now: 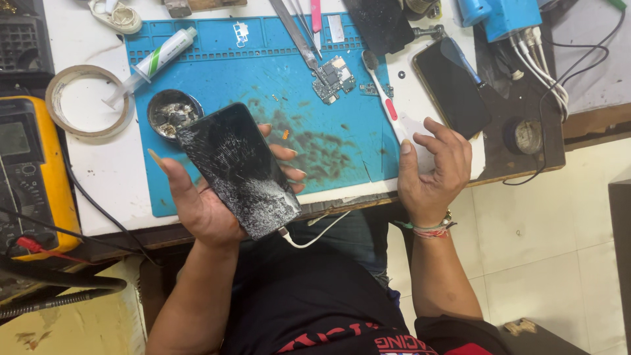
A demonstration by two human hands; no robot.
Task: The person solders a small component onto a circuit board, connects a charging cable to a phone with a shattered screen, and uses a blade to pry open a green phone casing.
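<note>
My left hand (197, 200) holds a black phone with a badly cracked screen (238, 167), tilted over the near edge of the blue work mat (217, 72). A white cable (315, 233) is plugged into the phone's lower end and hangs toward my lap. My right hand (434, 167) is empty, palm up with fingers loosely curled, at the table's front edge next to a toothbrush with a white and pink handle (388, 102).
On the mat lie a small circuit board (334, 79), tweezers (296, 33), a syringe tube (154, 62) and a round metal dish of scraps (172, 113). A second dark phone (453, 89) lies at right, a tape roll (89, 102) and yellow multimeter (33, 171) at left.
</note>
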